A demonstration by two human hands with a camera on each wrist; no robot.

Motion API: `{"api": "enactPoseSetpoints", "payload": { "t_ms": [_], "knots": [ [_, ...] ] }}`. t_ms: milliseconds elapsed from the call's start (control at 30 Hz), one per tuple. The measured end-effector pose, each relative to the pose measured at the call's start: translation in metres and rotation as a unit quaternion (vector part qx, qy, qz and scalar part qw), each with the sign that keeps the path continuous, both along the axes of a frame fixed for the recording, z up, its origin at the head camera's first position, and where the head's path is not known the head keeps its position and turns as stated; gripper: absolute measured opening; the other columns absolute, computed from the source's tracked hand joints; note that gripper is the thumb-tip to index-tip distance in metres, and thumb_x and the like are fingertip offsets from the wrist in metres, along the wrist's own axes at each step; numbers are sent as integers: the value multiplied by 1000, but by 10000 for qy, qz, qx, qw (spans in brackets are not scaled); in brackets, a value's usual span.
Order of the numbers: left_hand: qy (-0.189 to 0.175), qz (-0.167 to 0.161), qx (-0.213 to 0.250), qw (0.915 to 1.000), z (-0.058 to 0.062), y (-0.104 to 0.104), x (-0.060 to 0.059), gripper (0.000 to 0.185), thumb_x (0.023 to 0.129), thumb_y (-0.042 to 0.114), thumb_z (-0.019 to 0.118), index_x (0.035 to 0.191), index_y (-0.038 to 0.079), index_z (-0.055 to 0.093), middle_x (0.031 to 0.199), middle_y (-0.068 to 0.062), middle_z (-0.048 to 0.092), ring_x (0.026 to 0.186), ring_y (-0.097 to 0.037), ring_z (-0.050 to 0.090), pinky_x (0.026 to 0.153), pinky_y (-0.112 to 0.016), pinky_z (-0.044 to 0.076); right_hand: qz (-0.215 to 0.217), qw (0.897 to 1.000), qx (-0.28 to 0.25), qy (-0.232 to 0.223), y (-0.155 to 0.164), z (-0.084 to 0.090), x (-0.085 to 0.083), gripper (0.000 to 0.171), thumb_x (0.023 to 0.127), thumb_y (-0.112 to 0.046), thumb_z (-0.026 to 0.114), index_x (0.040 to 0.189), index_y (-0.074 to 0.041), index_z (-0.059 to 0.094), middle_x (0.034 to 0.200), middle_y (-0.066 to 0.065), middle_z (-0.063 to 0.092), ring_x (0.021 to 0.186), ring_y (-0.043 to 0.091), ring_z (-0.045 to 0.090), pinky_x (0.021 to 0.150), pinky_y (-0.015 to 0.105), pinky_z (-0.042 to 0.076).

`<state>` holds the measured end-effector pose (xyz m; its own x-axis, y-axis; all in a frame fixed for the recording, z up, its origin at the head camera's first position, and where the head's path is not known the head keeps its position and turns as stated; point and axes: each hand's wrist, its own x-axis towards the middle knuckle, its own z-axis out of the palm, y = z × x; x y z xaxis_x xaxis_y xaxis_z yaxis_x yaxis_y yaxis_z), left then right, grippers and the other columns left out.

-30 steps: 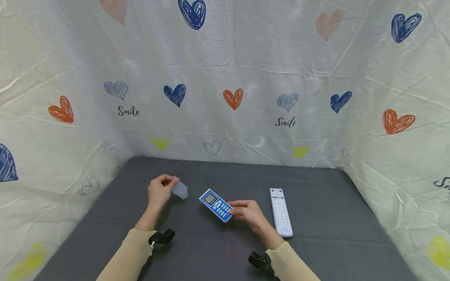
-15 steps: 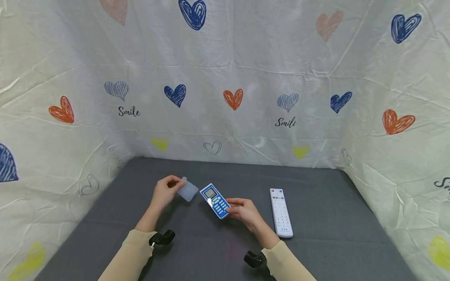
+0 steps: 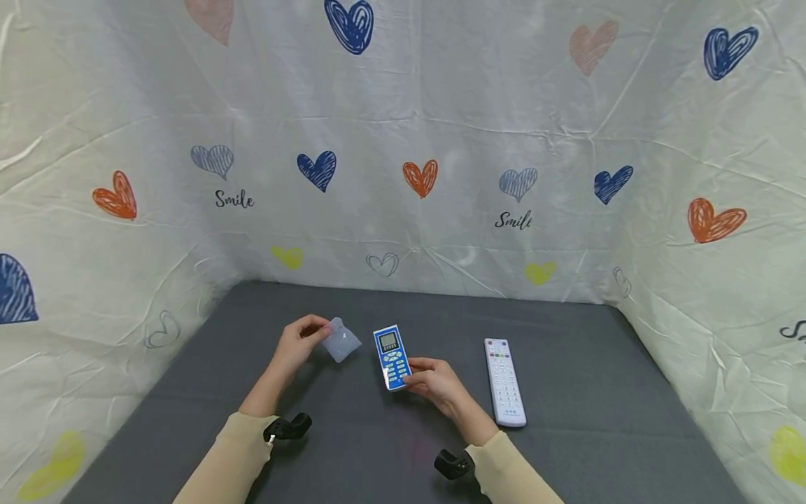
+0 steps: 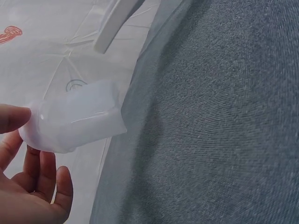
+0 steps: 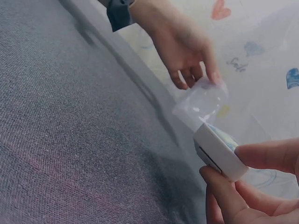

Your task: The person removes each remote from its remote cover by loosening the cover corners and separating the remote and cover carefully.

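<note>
My left hand (image 3: 299,344) pinches one end of a translucent, frosted plastic sleeve (image 4: 79,116) between thumb and fingers, held above the table. In the head view the sleeve points to the right, toward a small remote control (image 3: 392,358) with a blue face, a grey display and several pale buttons. My right hand (image 3: 437,385) grips that remote by its lower end, thumb on the face. Its white side (image 5: 219,151) shows in the right wrist view, where its far end overlaps the sleeve. In the head view a short gap separates the two.
A longer white remote control (image 3: 505,382) lies on the dark grey tablecloth (image 3: 585,371), just right of my right hand. A white curtain (image 3: 466,140) printed with hearts encloses the table at the back and both sides.
The blue-faced remote has turned toward upright in the head view. My left hand has moved right with the sleeve, which has tilted. The white remote has stayed in place.
</note>
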<state>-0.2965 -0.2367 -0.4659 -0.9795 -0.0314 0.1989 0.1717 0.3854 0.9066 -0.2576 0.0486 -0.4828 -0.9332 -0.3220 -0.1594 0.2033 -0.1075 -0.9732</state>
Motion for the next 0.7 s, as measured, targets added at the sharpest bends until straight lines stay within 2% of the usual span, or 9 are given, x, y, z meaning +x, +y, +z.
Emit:
{"api": "enactPoseSetpoints", "payload": {
  "t_ms": [100,167,367,567,700],
  "knots": [
    [19,-153,-51,9999,1,-2,-2,23,93,18,60,107,0,62,101,-10,58,86,-11,50,73,-22,44,4,10000,-16,-63,-1,-1,0,50,82,10,58,129,17,44,114,24,63,87,16,64,83,34,55],
    [-26,-386,-10,9993,3,-3,-3,22,95,14,57,108,-3,59,102,-12,57,86,-10,50,74,-24,45,-7,9999,-38,-108,-2,-2,0,50,83,11,57,130,18,43,116,26,61,88,16,64,84,34,55],
    [-409,-985,184,9941,9,-6,-6,17,97,6,48,104,-9,53,95,-11,52,84,-15,47,77,-34,44,-147,9998,-43,-140,-7,-5,1,51,84,10,58,131,18,41,121,30,57,91,17,64,87,37,54],
    [-809,-1404,-115,9867,5,-4,-11,13,95,4,48,98,-7,54,84,-2,48,78,-18,44,73,-34,39,-456,9988,143,-109,-15,-5,5,51,82,8,63,128,17,45,117,28,60,91,18,64,85,36,54],
    [-969,-1556,-367,9824,2,2,-15,12,93,6,49,95,-4,54,85,-1,50,80,-18,45,75,-35,39,-718,9970,292,-22,-22,-5,7,50,80,7,66,126,16,48,115,27,62,89,17,65,82,35,55]
  ]
}}
